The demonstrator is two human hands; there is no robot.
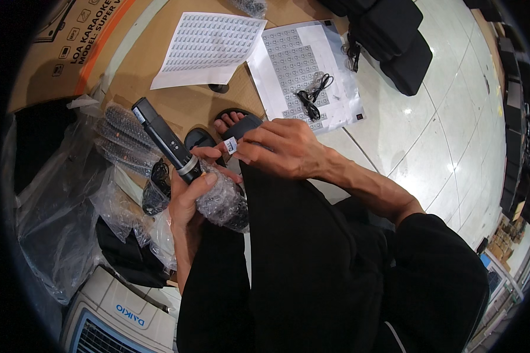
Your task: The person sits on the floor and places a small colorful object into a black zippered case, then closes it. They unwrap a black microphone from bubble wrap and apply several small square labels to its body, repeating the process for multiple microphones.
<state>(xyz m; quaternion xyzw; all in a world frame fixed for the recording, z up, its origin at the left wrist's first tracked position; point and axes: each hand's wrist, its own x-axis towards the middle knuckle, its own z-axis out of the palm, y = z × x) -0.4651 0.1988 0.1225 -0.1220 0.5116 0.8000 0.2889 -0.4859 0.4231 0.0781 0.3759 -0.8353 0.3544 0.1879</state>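
Observation:
My left hand (190, 187) grips a black wireless microphone (163, 137) around its silver ring. The bare handle tilts up to the left, and bubble wrap (223, 198) covers the head end. Between the thumb and fingers of my right hand (278, 150) is a small white sticker (231, 145) with dark print. It is just right of the microphone, beside my left fingertips, and apart from the handle. A sheet of small printed stickers (210, 44) lies beyond my hands. Next to it is a second sticker sheet (291, 66) with a coiled black cable (311, 99) on top.
Several bubble-wrapped microphones (126, 137) lie at left, near clear plastic bags (57, 212). A cardboard box (66, 48) stands at upper left. Black cases (388, 39) sit on the tiled floor (428, 128) at upper right. A Daikio air cooler (123, 309) stands at lower left.

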